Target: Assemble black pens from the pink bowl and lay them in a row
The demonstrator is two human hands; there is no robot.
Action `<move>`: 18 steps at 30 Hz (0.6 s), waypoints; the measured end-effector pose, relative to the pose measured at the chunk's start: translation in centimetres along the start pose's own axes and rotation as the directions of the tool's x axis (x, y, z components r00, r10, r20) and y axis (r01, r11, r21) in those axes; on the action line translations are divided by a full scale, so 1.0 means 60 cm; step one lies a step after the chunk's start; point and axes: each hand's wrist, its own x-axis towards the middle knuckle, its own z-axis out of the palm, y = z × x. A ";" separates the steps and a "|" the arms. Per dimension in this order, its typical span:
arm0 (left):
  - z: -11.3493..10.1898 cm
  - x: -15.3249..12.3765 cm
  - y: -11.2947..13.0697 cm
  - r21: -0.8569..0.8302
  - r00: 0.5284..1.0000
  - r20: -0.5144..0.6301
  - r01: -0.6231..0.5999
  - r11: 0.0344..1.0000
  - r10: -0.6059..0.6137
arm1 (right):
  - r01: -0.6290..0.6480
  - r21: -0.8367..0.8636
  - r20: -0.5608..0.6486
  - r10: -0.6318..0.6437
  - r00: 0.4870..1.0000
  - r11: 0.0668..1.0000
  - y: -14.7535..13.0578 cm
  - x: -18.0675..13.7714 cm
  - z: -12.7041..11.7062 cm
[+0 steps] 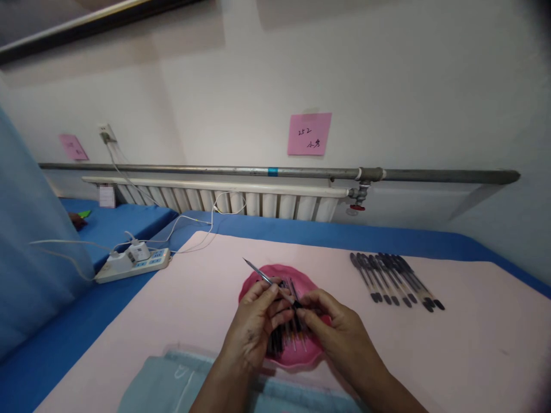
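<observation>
A slim pen (pixel 258 271) with a dark pointed tip slants up and to the left above a pink scalloped bowl (pixel 246 285). Its barrel is pinched between the thumb and fingers of my left hand (pixel 252 327). My right hand (pixel 342 330) is closed at the lower end of the same pen, with fingertips on a small black part (pixel 297 304) there. Both hands meet over the bowl and hide some of it. Inside the bowl lie clear thin tubes (pixel 294 342) and black pieces (pixel 275 344), partly covered by my fingers.
Several black-capped pens (pixel 396 279) lie side by side on the pink tabletop sheet (pixel 181 310) at right. Folded light-blue cloth (pixel 159 378) is at the front edge. A power strip (pixel 150 263) with chargers and white cables sits left; a radiator (pixel 258 201) runs behind.
</observation>
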 end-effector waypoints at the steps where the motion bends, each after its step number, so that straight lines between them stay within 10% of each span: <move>1: 0.000 0.000 -0.001 -0.001 1.000 -0.003 -0.001 1.000 0.001 | 0.012 -0.011 0.000 -0.012 1.000 1.000 0.000 -0.001 0.000; 18: -0.003 0.002 -0.006 -0.026 1.000 0.002 -0.014 1.000 0.014 | 0.114 -0.228 0.021 -0.112 0.993 0.967 0.007 -0.002 -0.006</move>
